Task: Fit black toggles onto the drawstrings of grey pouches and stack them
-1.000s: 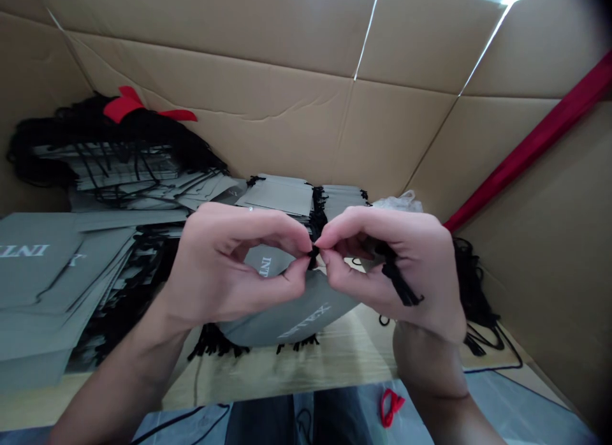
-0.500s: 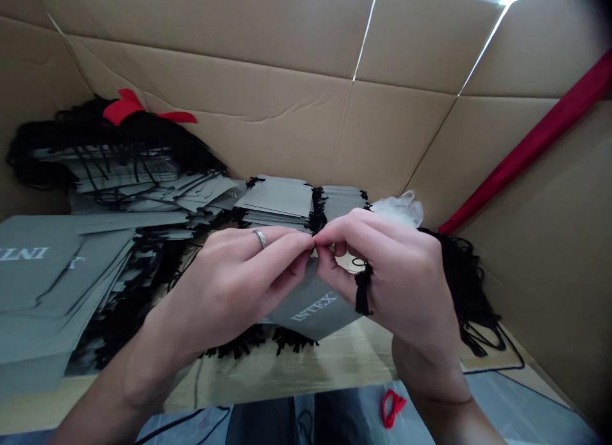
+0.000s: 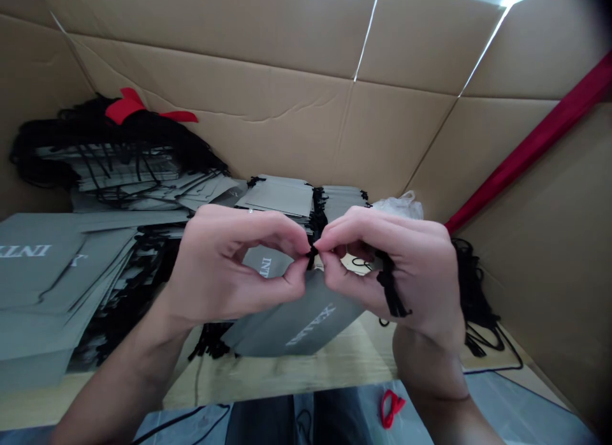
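Note:
My left hand (image 3: 229, 266) and my right hand (image 3: 396, 266) meet fingertip to fingertip at the middle of the view. Both pinch a black drawstring cord (image 3: 312, 257) at the top of a grey pouch (image 3: 301, 317) with white lettering. The pouch hangs below my fingers, partly hidden behind them. A black cord end (image 3: 392, 292) dangles across my right hand's fingers. A ring shows on my left hand.
Stacks of grey pouches (image 3: 43, 273) with black cords lie at left and behind (image 3: 282, 199), one pile topped by a red ribbon (image 3: 127, 106). Cardboard walls (image 3: 287, 81) enclose the space, with a red bar (image 3: 526, 145) at right. A red tie (image 3: 391, 407) and loose black cords (image 3: 473, 305) lie nearby.
My left hand has turned back so its thumb and forefinger form a ring again. The pouch has swung, its lettering now tilted the other way. Both hands stay pinched on the cord.

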`<state>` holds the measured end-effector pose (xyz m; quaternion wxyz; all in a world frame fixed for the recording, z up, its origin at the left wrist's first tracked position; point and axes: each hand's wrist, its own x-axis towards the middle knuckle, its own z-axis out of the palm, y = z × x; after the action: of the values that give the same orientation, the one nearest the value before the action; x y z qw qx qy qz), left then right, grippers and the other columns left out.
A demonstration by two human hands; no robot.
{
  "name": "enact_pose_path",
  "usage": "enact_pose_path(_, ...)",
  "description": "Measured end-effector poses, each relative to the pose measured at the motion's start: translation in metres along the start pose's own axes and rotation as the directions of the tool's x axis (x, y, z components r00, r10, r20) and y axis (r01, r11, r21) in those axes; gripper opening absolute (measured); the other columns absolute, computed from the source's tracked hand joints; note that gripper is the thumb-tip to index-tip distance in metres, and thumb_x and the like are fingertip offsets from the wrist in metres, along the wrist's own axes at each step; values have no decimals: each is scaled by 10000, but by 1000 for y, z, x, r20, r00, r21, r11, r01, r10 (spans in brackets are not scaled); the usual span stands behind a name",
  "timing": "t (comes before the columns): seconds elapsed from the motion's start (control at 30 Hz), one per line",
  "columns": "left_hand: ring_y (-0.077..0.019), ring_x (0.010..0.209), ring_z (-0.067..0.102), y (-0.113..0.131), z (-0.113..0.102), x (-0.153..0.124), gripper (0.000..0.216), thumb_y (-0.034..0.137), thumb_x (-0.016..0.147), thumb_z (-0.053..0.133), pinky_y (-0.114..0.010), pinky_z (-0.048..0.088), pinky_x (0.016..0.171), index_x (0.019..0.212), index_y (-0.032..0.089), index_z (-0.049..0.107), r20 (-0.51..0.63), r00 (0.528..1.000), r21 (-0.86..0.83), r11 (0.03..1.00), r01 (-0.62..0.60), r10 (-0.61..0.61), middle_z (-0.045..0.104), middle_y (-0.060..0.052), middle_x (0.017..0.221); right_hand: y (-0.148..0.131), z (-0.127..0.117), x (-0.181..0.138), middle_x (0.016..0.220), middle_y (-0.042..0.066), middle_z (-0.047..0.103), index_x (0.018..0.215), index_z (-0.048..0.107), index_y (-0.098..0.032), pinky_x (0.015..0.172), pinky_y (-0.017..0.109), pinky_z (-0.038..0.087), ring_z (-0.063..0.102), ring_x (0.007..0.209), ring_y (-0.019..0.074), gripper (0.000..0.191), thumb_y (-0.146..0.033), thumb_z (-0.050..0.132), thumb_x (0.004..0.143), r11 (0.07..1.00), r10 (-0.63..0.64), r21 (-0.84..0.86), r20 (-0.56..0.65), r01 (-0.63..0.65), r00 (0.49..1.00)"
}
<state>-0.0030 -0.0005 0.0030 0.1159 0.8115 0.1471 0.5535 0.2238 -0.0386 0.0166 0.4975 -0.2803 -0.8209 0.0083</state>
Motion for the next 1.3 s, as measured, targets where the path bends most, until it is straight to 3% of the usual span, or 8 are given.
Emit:
enact_pose_path(0.2,-115,637,765,-9,1,6,271,-12,736,843,-168,654,618,893,205,801,52,993,-270,956,114,-104,825,22,782,9,2,2,767,-71,728,913,780,-248,529,242,494,582,612,83,223,-35,792,849,984,115,134,-2,-114,993)
enact_pose_path(0.3,-107,688,783,-6,2,4,238,45,812,853,-181,662,687,950,230,797,18,999,-6,1000,26,-26,845,40,841,8,4,3,771,-66,710,921,761,-233,621,238,554,607,642,78,204,-31,758,893,997,79,30,-39,-78,996)
enact_pose_path(0.4,-121,729,802,1,3,-1,220,75,891,822,-219,660,722,1010,257,786,13,988,391,908,-149,156,859,46,894,4,6,2,840,-30,734,952,747,-217,705,258,596,678,738,100,173,-46,730,972,995,-2,-99,-72,-5,997)
enact_pose_path(0.53,-125,730,808,8,4,-6,189,71,937,781,-233,643,701,1013,243,760,28,967,528,817,-229,253,861,36,903,3,9,1,893,-5,777,971,736,-222,746,308,625,724,814,139,183,-58,701,1046,973,-129,-202,-86,110,988)
enact_pose_path(0.67,-107,702,794,7,2,-4,201,111,859,814,-230,643,670,983,267,787,-98,992,301,952,-46,79,866,65,884,7,14,3,876,-9,799,984,753,-231,713,320,640,734,772,144,210,-25,724,1012,963,-247,-145,-152,226,957)
enact_pose_path(0.8,-125,658,780,1,1,1,254,63,779,861,-231,661,596,933,259,814,-118,993,-51,999,-9,3,861,42,839,10,14,8,869,-7,801,973,764,-239,679,313,631,698,718,132,211,-30,736,989,970,-241,-14,-221,244,945)
enact_pose_path(1.03,-168,781,850,-3,2,2,275,15,802,854,-246,731,716,968,234,846,-94,990,-222,972,79,-102,893,-9,949,7,-6,3,978,47,830,1066,800,-277,567,354,549,724,769,199,169,-163,838,948,981,92,178,-88,-75,992)
enact_pose_path(1.3,-169,709,861,-4,4,7,254,-25,820,822,-220,756,720,921,208,818,-24,985,-383,911,150,-173,893,-12,923,15,-4,6,1085,30,855,1185,813,-265,631,280,636,796,821,162,173,-175,806,1037,948,124,291,51,-133,991)
